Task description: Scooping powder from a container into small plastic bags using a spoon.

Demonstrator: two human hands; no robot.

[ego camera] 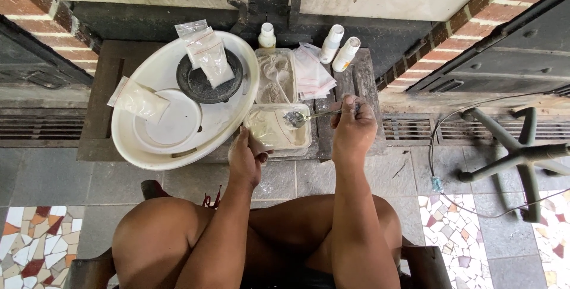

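My right hand (353, 125) grips the handle of a metal spoon (300, 117), whose bowl carries whitish powder over a clear rectangular plastic container (300, 141). My left hand (246, 157) pinches that container's near left corner. Just behind it sits a second clear container (261, 66) with grey powder and a white plastic spoon (280, 80) inside. Both containers rest on a low dark wooden bench (116, 63).
A large white basin (234, 114) on the bench holds a dark bowl (196, 90), a white plate (178, 125) and bags of white powder (209, 57). Three small white bottles (330, 43) and clear plastic bags (312, 75) lie behind. A chair base (516, 155) stands right.
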